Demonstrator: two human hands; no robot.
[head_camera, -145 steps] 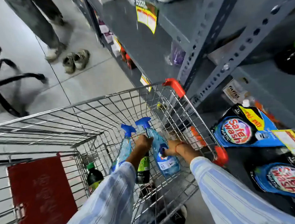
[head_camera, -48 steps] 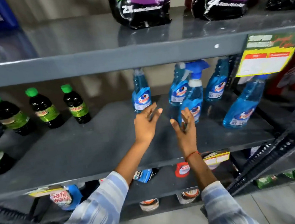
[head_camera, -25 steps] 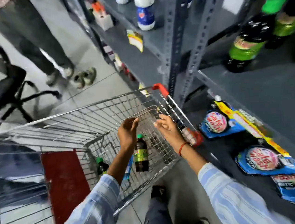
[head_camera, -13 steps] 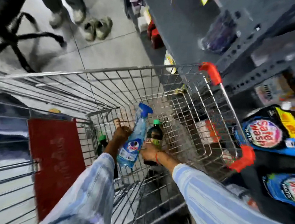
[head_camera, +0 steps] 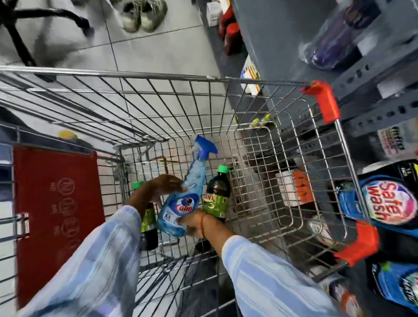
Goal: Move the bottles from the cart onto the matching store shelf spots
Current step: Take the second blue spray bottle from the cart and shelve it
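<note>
Inside the wire cart [head_camera: 265, 153] a blue spray bottle [head_camera: 181, 203] with a blue trigger head is tilted, nozzle pointing away from me. My left hand [head_camera: 160, 188] grips its upper body and my right hand [head_camera: 196, 222] holds its base. A dark bottle with a green cap and green label [head_camera: 217, 195] stands just right of the spray bottle. Another dark green-capped bottle [head_camera: 146, 222] stands behind my left wrist, mostly hidden.
Grey metal shelving [head_camera: 279, 25] runs along the right, close to the cart's red-cornered rim [head_camera: 324, 100]. Blue Safe Wash pouches [head_camera: 393, 200] lie on the low shelf at right. The cart's red seat flap [head_camera: 55, 209] is at left. A chair base [head_camera: 14, 21] and shoes [head_camera: 145, 14] are on the floor.
After setting spray bottles on the shelf, I turned back to the cart. Both hands reached in, took hold of the blue spray bottle and have lifted it slightly.
</note>
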